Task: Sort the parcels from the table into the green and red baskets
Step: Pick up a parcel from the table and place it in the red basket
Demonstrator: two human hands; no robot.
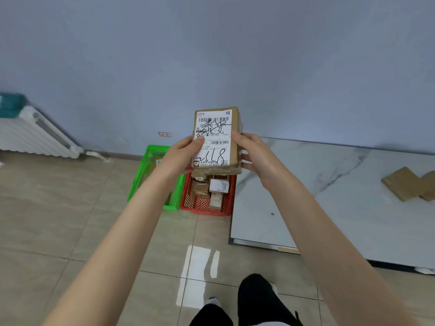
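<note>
Above floor baskets: parcel (pixel 215 137) gripped between left hand (pixel 181 154), right hand (pixel 253 154).

Light is being reflected off the beige floor tiles (pixel 58 208); a white radiator (pixel 30 135) is being backed by the blue-grey wall (pixel 211 43).

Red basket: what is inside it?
Several small brown parcels with white labels lie in the red basket. The held box covers its far end, so that part is unseen.
</note>
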